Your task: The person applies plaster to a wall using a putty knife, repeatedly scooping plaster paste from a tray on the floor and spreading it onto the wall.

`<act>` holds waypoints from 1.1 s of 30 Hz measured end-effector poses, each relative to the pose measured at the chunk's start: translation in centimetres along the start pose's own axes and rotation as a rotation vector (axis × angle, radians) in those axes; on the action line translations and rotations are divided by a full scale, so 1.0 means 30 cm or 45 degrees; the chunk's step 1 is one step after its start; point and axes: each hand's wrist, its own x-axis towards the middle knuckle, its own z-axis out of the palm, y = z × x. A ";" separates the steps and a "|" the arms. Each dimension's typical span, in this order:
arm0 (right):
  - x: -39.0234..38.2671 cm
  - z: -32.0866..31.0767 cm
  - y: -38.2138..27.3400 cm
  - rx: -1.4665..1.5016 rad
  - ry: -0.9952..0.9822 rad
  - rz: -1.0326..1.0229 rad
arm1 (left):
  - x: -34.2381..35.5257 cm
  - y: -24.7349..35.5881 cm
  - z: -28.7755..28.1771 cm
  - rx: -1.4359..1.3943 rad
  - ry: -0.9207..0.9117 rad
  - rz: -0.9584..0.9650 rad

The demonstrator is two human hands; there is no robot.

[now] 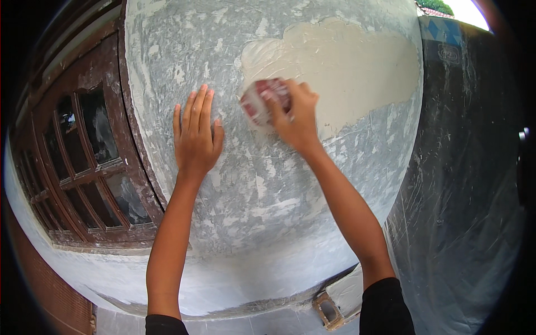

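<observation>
In front of me a grey, patchy wall (pixel 251 218) carries a wide layer of wet-looking cream putty (pixel 357 67) at its upper right. My right hand (pixel 298 114) grips a rounded red-and-white spreader (pixel 261 103), blurred by motion, at the lower left edge of the putty. The thumb lies over its near face; its far side is hidden. To the left, my left hand (pixel 195 131) rests flat against the bare wall with fingers stretched out and nothing held.
A brown wooden window (pixel 84 151) with glass panes is on the left. Dark plastic sheeting (pixel 463 195) hangs along the right. Low down, a small worn frame-like object (pixel 326 310) and a pale board (pixel 346 290) stand by the wall's foot on grey floor tiles (pixel 240 324).
</observation>
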 end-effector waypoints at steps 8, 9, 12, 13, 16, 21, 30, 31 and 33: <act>0.080 -0.250 0.281 0.567 0.844 0.673 | 0.021 0.056 0.021 0.019 0.025 -0.005; 0.062 -0.220 0.241 0.552 0.754 0.541 | 0.016 0.053 0.024 0.015 0.022 -0.012; -0.009 -0.046 0.091 0.358 0.281 0.151 | 0.019 0.038 0.012 0.002 0.012 -0.004; -0.010 -0.052 0.012 0.057 0.069 -0.034 | 0.014 0.022 0.008 0.010 -0.001 0.003; 0.005 -0.062 0.098 -0.044 0.167 -0.017 | 0.012 0.013 0.007 -0.002 -0.017 0.009; 0.017 -0.339 0.433 0.567 0.934 0.793 | 0.017 0.048 0.021 0.017 0.012 0.005; -0.059 -0.048 0.005 0.099 0.069 -0.094 | 0.013 0.021 0.011 0.014 0.007 0.019; -0.057 -0.049 0.014 0.050 0.060 -0.119 | 0.013 0.019 0.011 0.003 -0.003 0.026; -0.035 -0.056 0.080 0.105 0.126 0.052 | 0.013 0.022 0.011 0.015 0.002 0.021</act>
